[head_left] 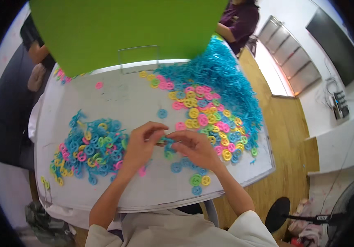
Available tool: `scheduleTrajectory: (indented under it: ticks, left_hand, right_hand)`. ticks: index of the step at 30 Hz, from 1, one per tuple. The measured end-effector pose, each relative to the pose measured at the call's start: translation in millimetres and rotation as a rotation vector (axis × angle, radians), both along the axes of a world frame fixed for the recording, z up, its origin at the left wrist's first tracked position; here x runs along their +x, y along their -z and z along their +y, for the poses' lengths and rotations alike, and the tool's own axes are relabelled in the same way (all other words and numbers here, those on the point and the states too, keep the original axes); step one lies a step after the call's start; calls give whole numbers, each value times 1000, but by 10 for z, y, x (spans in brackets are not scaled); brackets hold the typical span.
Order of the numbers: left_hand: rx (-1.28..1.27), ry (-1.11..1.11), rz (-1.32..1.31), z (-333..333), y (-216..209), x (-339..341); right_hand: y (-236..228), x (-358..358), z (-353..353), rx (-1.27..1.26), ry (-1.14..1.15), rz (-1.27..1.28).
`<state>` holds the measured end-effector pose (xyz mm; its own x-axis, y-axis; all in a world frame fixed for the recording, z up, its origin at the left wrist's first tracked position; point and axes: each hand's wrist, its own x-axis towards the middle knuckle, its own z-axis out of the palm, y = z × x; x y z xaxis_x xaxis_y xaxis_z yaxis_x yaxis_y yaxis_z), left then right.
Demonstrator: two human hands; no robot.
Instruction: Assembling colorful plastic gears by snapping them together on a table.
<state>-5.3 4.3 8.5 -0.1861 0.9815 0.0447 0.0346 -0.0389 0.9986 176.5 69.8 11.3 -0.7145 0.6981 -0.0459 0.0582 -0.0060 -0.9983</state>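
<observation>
Near the table's front, my left hand (pixel 144 142) and my right hand (pixel 195 148) meet with their fingers pinched on a small blue plastic piece (pixel 168 140). A green part shows right by the fingertips; whether it is joined to the blue piece is hard to tell. Right of my hands spread many loose round plastic wheels (pixel 203 120) in pink, yellow, green and blue. Several wheels, among them a green wheel (pixel 195 179), lie below my right hand. To the left is a heap of blue stick-like pieces mixed with coloured wheels (pixel 90 148).
A big mound of blue plastic sticks (pixel 230 82) covers the table's far right. Across the back stands a bright green panel (pixel 123 33) with a wire frame (pixel 139 53) before it. People sit behind it on both sides. A fan (pixel 341 218) stands at lower right.
</observation>
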Motion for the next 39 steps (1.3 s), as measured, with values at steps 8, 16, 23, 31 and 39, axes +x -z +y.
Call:
scheduleTrajectory:
  ticks: [8, 16, 23, 31, 39]
  left_hand:
    - [29, -447, 584, -499, -586, -501]
    - [143, -733, 1204, -440, -377, -556]
    - [301, -183, 819, 243, -134, 278]
    - [420, -30, 1031, 1313, 434, 1247]
    - [397, -34, 606, 1284, 360, 1182]
  right_hand:
    - [-86, 1193, 644, 573, 810, -413]
    - [180, 1607, 771, 968, 630, -901]
    - [182, 1534, 817, 990, 867, -650]
    - [157, 1443, 913, 569, 1011, -141]
    - [147, 1332, 951, 24, 838, 405]
